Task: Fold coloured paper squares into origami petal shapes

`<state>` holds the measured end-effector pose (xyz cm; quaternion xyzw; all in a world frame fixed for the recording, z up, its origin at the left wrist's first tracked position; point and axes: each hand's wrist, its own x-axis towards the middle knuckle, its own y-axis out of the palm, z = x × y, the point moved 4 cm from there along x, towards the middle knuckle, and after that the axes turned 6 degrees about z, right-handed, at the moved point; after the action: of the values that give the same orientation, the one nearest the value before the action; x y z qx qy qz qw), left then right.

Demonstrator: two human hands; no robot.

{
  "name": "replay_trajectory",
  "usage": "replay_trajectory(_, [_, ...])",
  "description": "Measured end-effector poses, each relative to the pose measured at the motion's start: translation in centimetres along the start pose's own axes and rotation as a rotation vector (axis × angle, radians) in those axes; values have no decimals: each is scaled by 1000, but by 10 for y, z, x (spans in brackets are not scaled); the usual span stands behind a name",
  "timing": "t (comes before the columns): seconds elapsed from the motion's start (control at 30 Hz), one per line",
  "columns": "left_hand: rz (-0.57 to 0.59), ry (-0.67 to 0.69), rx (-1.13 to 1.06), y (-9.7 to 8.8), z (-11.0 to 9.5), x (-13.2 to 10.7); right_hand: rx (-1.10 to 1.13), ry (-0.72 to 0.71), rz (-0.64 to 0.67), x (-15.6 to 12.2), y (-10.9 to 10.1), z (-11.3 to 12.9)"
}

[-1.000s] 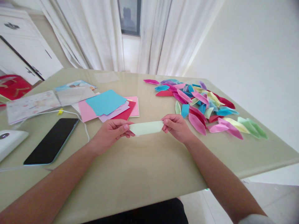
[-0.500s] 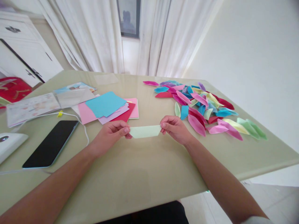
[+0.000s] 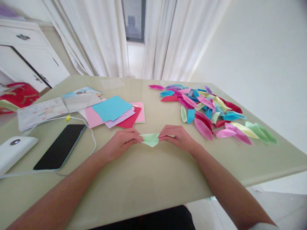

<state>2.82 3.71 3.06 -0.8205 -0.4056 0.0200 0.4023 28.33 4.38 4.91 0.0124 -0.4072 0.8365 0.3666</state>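
Observation:
A small pale green folded paper (image 3: 151, 140) is held between my two hands above the near middle of the table. My left hand (image 3: 122, 141) pinches its left end between thumb and fingers. At the right end, my right hand (image 3: 177, 136) grips it the same way. The paper's middle dips to a point at the bottom, and both ends are partly hidden by my fingers. Beyond my left hand lies a pile of flat coloured paper sheets (image 3: 112, 108), with a blue one on top.
Many folded paper pieces (image 3: 203, 102) in several colours lie heaped at the right. A black-screened phone (image 3: 59, 147), a white device (image 3: 18, 150) and a white cable (image 3: 94, 142) are at the left. Behind them lie printed sheets (image 3: 43, 111). The table edge (image 3: 271, 179) runs along the right.
The pale green paper has gone from a long flat strip to a shape pointed at the bottom. My hands have come closer together and my fingers have curled over its ends.

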Motion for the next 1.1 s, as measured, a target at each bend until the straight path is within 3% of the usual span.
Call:
replay_trajectory(0.2, [-30,-37,105,0,6,0,-82,1,-62,-1,-4,-5])
replay_trajectory(0.37, [-183,-85,57,-3,11,-2,-201,61,-87,-2,-6,-14])
replay_trajectory(0.53, [-339,-223,181,-12,17,-4,-536,423,-543,-16,-35,-27])
replay_trajectory(0.6, [-347,-264,295,-14,22,-5,-575,517,-622,-20,-42,-29])
replay_trajectory(0.8, [-250,-398,640,-14,42,-12,-400,466,-396,-10,-23,-31])
replay_trajectory(1.1, [-167,-417,651,-12,42,-7,-309,416,-307,-3,-7,-28])
